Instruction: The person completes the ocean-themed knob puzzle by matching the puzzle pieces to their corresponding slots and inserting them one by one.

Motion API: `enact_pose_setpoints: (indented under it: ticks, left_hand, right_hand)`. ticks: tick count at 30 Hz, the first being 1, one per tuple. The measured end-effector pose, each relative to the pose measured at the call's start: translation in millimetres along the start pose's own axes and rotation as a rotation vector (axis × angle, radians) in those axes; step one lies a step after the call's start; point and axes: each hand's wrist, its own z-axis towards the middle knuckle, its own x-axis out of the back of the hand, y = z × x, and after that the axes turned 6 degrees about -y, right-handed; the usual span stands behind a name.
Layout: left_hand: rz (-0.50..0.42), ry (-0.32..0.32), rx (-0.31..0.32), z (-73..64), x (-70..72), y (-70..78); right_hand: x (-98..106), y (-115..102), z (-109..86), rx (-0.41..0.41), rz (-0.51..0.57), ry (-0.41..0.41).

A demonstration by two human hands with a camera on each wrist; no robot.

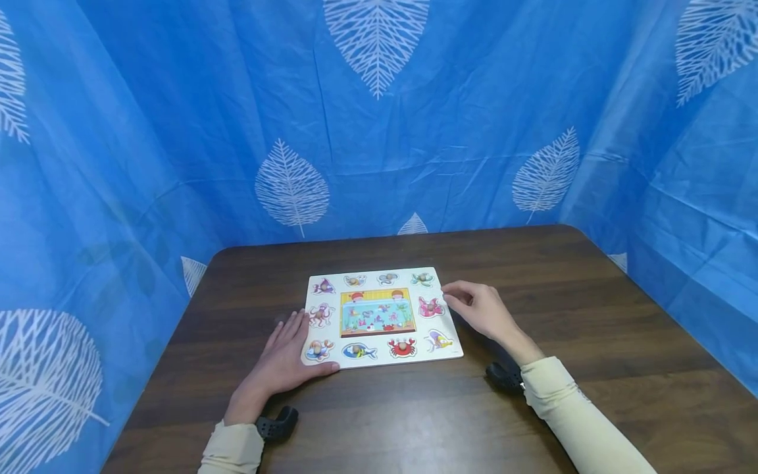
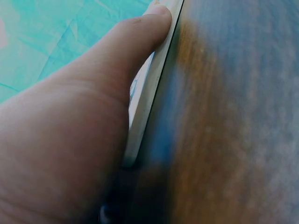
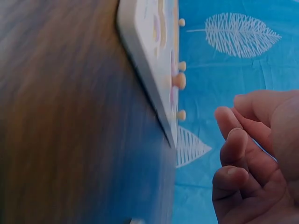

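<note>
A white puzzle board [image 1: 373,280] with knobbed sea-animal pieces around a fish-tank picture lies on the table. My left hand [image 1: 290,352] rests at its front left corner, fingers extended along the left side. In the left wrist view the left thumb [image 2: 156,23] lies along the board's edge [image 2: 145,109]. My right hand [image 1: 482,309] hovers just beyond the right edge, near the pink starfish [image 1: 431,307]. Its fingers [image 3: 233,142] are loosely bent, with nothing seen between them. No knob shows on the yellow fish shape [image 1: 439,340]; the red crab [image 1: 403,347] has one.
The dark wooden table [image 1: 391,421] extends on all sides of the board. A blue curtain [image 1: 414,131] with white leaf prints hangs behind the table and at both sides. Black wrist cameras sit on the left wrist [image 1: 277,424] and right wrist [image 1: 505,377].
</note>
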Motion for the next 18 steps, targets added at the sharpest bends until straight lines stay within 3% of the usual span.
enact_pose_setpoints:
  ticks: [12, 18]
  left_hand:
    - [-0.001, -0.008, 0.005, -0.5, 0.8, 1.5]
    - [-0.005, -0.012, 0.007, -1.0, 1.0, 2.6]
  right_hand:
    - [16, 17, -22.5, 0.033, -0.053, 0.024]
    - [28, 24, -32.8, 0.012, -0.072, 0.049]
